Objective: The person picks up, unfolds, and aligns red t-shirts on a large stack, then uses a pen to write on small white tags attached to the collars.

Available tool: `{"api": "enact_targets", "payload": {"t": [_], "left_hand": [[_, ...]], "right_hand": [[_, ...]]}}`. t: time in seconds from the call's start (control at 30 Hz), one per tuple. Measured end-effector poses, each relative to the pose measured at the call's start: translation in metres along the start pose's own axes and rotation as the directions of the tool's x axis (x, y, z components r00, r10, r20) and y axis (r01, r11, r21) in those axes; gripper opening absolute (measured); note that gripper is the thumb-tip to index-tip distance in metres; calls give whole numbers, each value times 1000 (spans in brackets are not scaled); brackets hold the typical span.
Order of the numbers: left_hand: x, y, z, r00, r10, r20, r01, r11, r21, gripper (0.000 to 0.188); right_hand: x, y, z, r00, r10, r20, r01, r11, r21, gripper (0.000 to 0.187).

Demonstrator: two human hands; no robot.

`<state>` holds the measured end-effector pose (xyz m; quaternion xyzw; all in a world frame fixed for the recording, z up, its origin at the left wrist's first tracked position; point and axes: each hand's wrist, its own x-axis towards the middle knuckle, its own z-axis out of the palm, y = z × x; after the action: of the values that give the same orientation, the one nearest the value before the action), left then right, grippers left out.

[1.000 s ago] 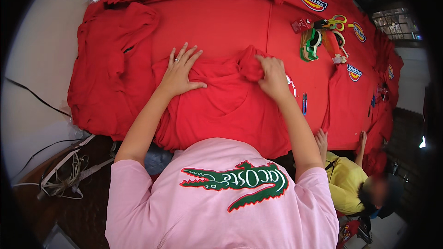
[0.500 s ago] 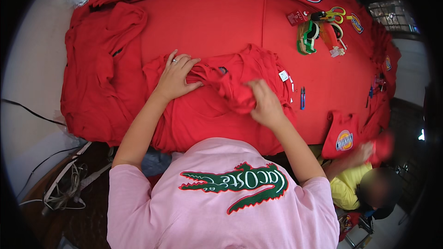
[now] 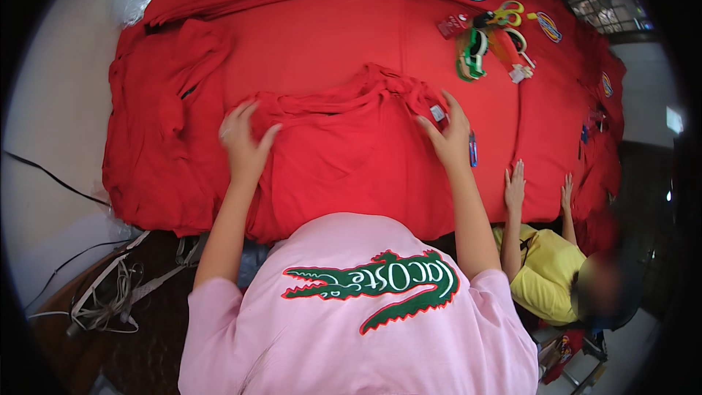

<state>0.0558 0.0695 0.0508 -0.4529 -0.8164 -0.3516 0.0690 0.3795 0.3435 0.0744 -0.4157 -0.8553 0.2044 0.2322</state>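
Note:
A red T-shirt [image 3: 344,153] lies spread in front of me on other red cloth, its upper edge gathered in loose folds. At its left edge is my left hand [image 3: 245,140], slightly blurred, thumb and fingers apart. My right hand [image 3: 452,135] stands at the other edge with thumb and fingers spread around a small white label [image 3: 437,113]. Both hands are at the fabric with no grip on it visible. Just right of my right hand lies a pair of blue thread snips [image 3: 473,151].
Rumpled red shirts [image 3: 157,132] are heaped at left. Scissors with yellow handles [image 3: 508,13], a green tape dispenser [image 3: 470,58] and an orange tape dispenser [image 3: 510,47] lie at upper right. At lower right a co-worker in yellow [image 3: 545,271] has both hands on red cloth.
My hands have moved apart and my right hand has let go of the bunched cloth. The shirt is now spread flatter. The co-worker's red garment now lies flat on the table.

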Motion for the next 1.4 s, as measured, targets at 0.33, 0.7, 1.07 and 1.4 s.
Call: {"api": "enact_targets", "payload": {"t": [0.33, 0.7, 1.07, 1.4], "left_hand": [[-348, -40, -59, 29, -854, 520, 816, -280, -505, 74], [-318, 16, 12, 546, -462, 699, 478, -513, -713, 118], [-310, 85, -18, 538, -590, 602, 237, -579, -780, 61], [-171, 178, -259, 713, -685, 148, 259, 62, -964, 63]], "right_hand": [[-232, 101, -57, 675, 674, 300, -668, 386, 636, 73], [-193, 76, -70, 436, 287, 853, -888, 290, 356, 78], [-201, 9, -106, 658, 111, 745, -752, 35, 658, 53], [-207, -66, -242, 769, -154, 621, -592, -538, 600, 41]]}}
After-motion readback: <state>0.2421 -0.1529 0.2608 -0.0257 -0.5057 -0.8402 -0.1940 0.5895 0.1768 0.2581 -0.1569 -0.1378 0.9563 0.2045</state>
